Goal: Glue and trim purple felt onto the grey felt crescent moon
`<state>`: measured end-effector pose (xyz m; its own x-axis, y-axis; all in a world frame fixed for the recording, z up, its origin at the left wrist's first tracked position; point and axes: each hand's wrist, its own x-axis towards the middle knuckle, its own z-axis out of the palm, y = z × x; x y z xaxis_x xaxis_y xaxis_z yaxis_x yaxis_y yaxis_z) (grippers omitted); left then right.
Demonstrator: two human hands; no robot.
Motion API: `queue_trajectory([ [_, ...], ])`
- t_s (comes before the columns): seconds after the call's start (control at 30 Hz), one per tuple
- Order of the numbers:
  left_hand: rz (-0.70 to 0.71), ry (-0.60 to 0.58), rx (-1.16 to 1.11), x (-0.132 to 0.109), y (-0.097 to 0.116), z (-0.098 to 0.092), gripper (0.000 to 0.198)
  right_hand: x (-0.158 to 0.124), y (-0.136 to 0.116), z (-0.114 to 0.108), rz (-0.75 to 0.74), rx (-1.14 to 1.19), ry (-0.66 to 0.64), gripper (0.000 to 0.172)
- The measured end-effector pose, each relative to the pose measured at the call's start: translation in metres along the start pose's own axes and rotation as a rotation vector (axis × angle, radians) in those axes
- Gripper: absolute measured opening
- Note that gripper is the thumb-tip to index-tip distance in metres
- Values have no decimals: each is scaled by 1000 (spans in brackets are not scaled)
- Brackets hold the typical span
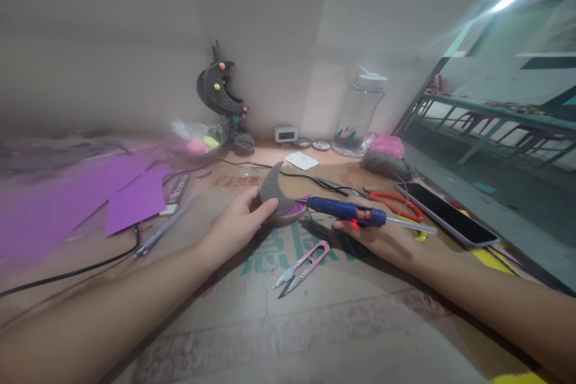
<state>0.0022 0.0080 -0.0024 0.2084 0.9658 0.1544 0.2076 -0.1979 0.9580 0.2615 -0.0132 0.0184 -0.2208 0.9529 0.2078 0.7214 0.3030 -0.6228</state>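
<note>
My left hand (240, 222) is closed on a crescent-shaped piece (275, 192) wrapped in grey yarn, with pink showing at its lower tip. It holds the piece just above the cardboard-covered table (315, 318). My right hand (382, 237) grips a blue hot glue gun (346, 210), and the gun's nozzle points left and touches the crescent's pink end. A clear glue stick sticks out of the gun's back toward the right.
Pink thread snips (302, 265) lie in front of my hands. Orange-handled scissors (396, 203), a phone (445, 213) and a grey yarn ball (384, 163) sit to the right. Purple foam sheets (135, 198) lie left. A dark finished moon ornament (220, 93), small clock (286, 133) and clear jar (357, 114) stand by the wall.
</note>
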Motion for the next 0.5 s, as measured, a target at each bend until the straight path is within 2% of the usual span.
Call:
queue_trajectory([
  [0.3, 11, -11, 8, -1, 0, 0, 24, 0, -1, -1, 2, 37, 6, 27],
  [0.5, 16, -20, 15, -1, 0, -1, 23, 2, 0, 0, -55, 61, 15, 25],
])
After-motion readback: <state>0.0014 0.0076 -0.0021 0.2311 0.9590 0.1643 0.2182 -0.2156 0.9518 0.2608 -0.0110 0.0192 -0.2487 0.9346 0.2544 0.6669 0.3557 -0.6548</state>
